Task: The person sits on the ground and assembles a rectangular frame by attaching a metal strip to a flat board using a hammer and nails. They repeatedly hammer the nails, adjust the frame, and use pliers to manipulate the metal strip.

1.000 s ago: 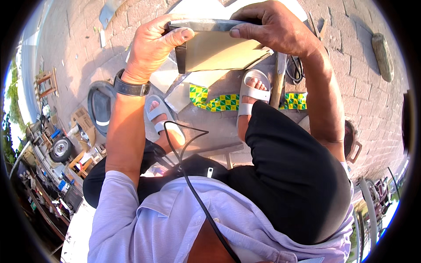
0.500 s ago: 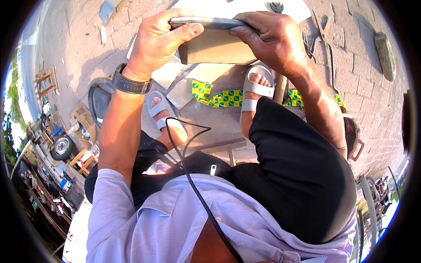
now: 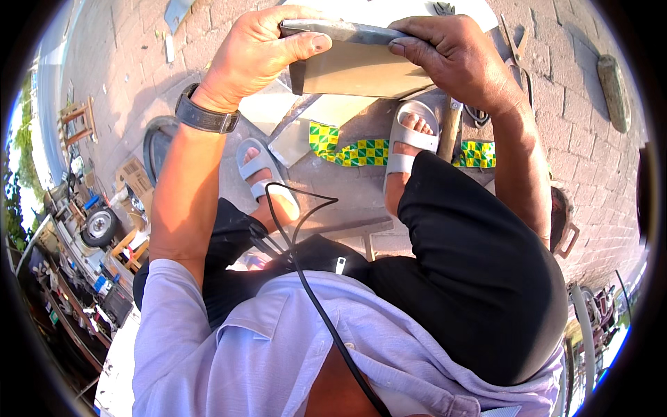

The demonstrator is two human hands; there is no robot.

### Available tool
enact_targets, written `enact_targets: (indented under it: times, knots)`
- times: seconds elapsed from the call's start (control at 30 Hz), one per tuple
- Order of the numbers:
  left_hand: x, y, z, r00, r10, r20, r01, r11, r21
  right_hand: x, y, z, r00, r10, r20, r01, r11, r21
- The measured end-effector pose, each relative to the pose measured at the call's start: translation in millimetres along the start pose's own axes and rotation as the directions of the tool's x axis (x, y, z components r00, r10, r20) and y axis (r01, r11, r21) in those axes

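Both my hands hold up a bent piece of sheet metal (image 3: 361, 71) at the top of the view, with a grey folded edge and a tan face below it. My left hand (image 3: 258, 55) is closed on the left end of that edge, thumb laid along it. My right hand (image 3: 460, 59) pinches the right end between thumb and fingers. Beneath the piece, flat light-coloured sheets (image 3: 288, 146) lie on the ground by my sandalled feet. A wooden handle (image 3: 451, 131) stands out beside my right foot; its far end is partly hidden.
Large metal snips (image 3: 515, 52) lie on the paving at the right, near a long rounded block (image 3: 613, 94). A green-and-yellow checkered strip (image 3: 365, 153) runs between my feet. A dark round basin (image 3: 158, 142) sits at the left. A black cable (image 3: 306, 278) hangs before my lap.
The sheet metal piece and both hands have shifted slightly right in view. The piece is tilted a little differently, with more of its folded edge showing. Both hands keep their hold.
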State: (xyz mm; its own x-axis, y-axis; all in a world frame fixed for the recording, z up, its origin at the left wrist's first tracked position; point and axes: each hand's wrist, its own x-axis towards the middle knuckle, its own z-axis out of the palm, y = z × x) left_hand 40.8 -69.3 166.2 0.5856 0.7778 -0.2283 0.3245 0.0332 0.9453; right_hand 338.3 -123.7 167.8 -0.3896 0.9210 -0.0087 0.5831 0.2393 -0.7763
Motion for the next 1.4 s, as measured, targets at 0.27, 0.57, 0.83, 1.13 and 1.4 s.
enact_targets:
  times: [0.27,0.57,0.83,1.13,1.4]
  knots:
    - [25.4,-7.2,-5.1,1.000,0.030,-0.001,-0.030,0.998,-0.062,13.7,24.4,10.3,0.980,-0.086,-0.179,0.071,0.994,-0.089]
    - [44.4,-41.8,-14.8,0.999,-0.004,-0.033,-0.002,0.983,-0.182,31.1,21.0,-17.3,0.990,0.140,-0.035,-0.136,0.986,0.094]
    - [58.9,-17.5,4.8,0.971,0.046,-0.233,0.013,0.969,0.246,28.1,41.7,9.5,0.958,0.268,-0.097,-0.240,0.942,0.232]
    - [83.9,-103.0,-20.8,0.925,-0.289,0.246,0.332,0.931,-0.155,11.4,83.2,71.2,0.884,0.462,0.066,-0.434,0.763,0.479]
    - [78.5,-118.8,-1.7,0.891,-0.383,0.244,0.417,0.903,-0.107,-2.9,89.5,80.1,0.847,0.528,0.066,-0.485,0.715,0.503]
